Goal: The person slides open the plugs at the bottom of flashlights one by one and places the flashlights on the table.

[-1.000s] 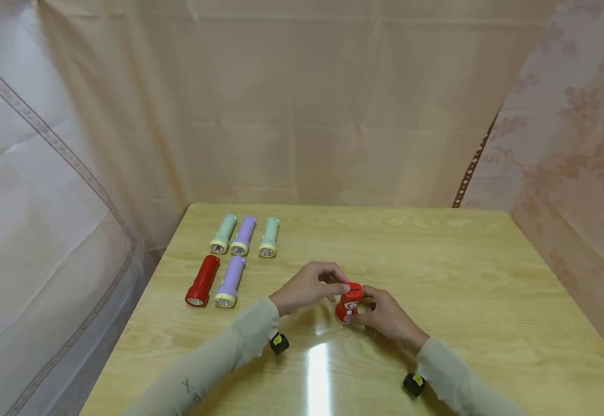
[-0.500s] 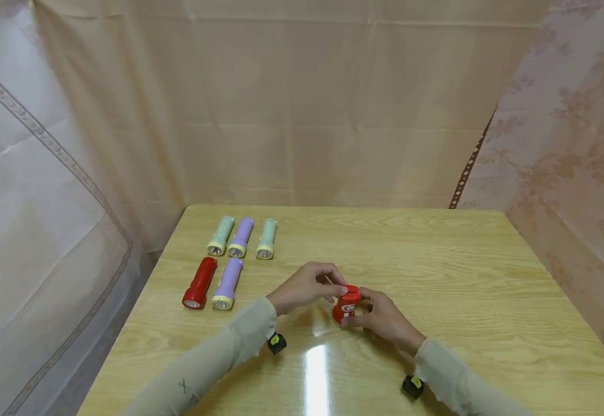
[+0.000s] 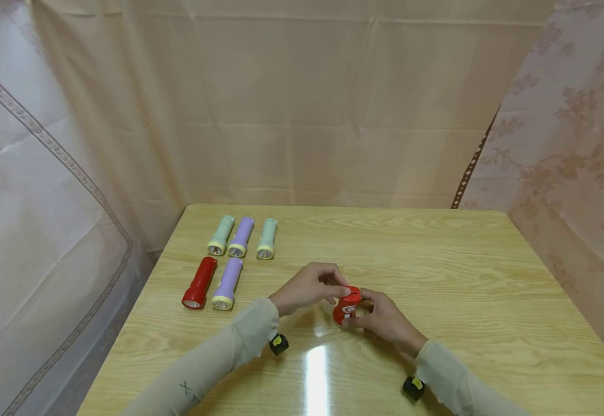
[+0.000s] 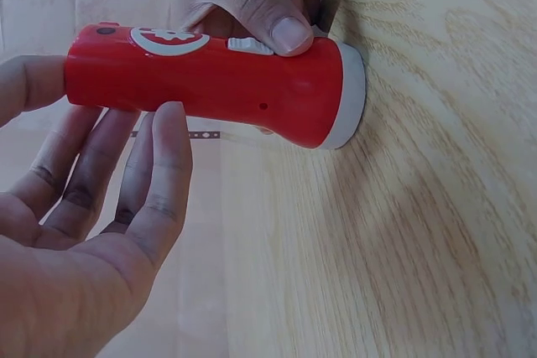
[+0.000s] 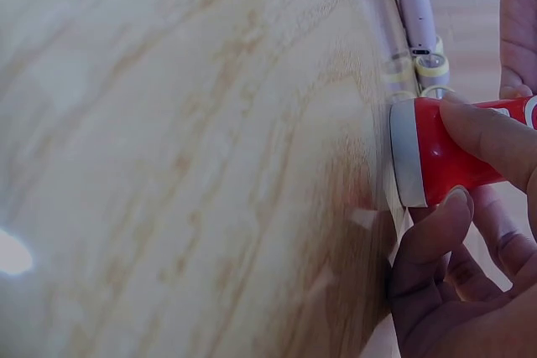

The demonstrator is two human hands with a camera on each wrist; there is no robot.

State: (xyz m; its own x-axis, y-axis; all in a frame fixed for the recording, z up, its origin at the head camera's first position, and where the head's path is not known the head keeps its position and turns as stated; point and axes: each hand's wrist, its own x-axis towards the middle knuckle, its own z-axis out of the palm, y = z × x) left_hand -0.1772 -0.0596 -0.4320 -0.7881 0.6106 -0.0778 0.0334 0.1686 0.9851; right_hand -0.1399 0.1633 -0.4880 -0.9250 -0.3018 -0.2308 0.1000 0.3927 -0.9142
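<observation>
A red flashlight (image 3: 339,315) with a white logo stands nearly upright, its white-rimmed lens end down; whether the rim fully touches the tabletop I cannot tell. My left hand (image 3: 309,287) holds its upper end, the thumb at the tail and the fingertips along the side, as the left wrist view shows. Lower down, my right hand (image 3: 387,320) grips the body from the right. In the left wrist view, the right thumb (image 4: 289,35) lies beside the white slide switch (image 4: 250,45). The lens itself is hidden.
At the table's left lie a second red flashlight (image 3: 200,283), a near purple one (image 3: 228,283), a far purple one (image 3: 241,236) and two mint-green ones, left (image 3: 221,234) and right (image 3: 267,237). A beige curtain (image 3: 291,110) hangs behind the wooden table (image 3: 437,260).
</observation>
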